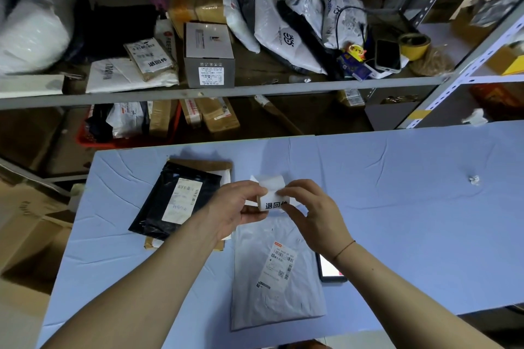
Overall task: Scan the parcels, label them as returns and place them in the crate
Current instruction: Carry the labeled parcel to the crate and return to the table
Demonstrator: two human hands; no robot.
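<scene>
**Both hands on the return label, above the grey parcel**

The person's left hand (241, 211) and right hand (312, 215) meet over the blue table (411, 207), and between them they pinch a small white return label (272, 201) with bold black characters — left fingers curled at its left end, right thumb and forefinger nipping its right edge. The label is held in the air, not stuck to anything.

Just below the label, nearer the person, the grey parcel (278, 278) lies flat with its shipping label (279, 266) facing up; its near edge lies close to the table's front edge. Tucked beside the grey parcel's right edge, partly hidden by the right wrist, is a phone (330, 269) with a lit screen. Left of the grey parcel lies a black parcel (170, 201) on top of a brown envelope (204, 166), well inside the table's left edge.

To the right of the grey parcel the table runs wide and bare but for one crumpled scrap (474, 179) — plenty of room there. Beyond the table's far edge, on a low shelf, sits a red crate (93, 142) already holding parcels, and the grey shelf (226, 91) above it is crowded with boxes and bags.
</scene>
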